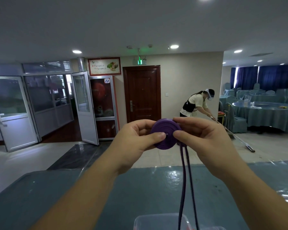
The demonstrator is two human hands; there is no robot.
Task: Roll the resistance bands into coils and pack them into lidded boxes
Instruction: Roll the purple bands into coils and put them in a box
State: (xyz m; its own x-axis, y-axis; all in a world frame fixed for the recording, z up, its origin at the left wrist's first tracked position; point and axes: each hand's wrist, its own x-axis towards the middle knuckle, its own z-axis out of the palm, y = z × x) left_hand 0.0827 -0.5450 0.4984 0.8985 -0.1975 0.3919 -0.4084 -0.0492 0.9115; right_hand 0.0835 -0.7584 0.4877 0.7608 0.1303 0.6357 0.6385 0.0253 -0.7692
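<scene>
above the bench (140,188), at chest height, we hold a purple band (165,135) that is mostly wound into a flat coil. our left hand (135,143) grips the coil from the left, thumb pressed on its face near the centre and fingers curled behind it. our right hand (204,140) grips it from the right, thumb on the face beside the left thumb and fingers wrapped over the top edge. the two thumbs are just beside each other, not quite touching.

from the lower right of the coil two loose strands (186,180) of the same band hang straight down, side by side, and run past the bottom edge of the view. down there they pass in front of a clear plastic box (150,221), only partly in view; we cannot tell whether the strands touch it.

the bench is covered in blue-grey cloth under a glossy sheet. farther off, a person (196,103) leans forward with a mop (236,136) on the tiled floor, near a round table (264,117) draped in blue. a dark wooden door (142,93) stands closed in the far wall.
</scene>
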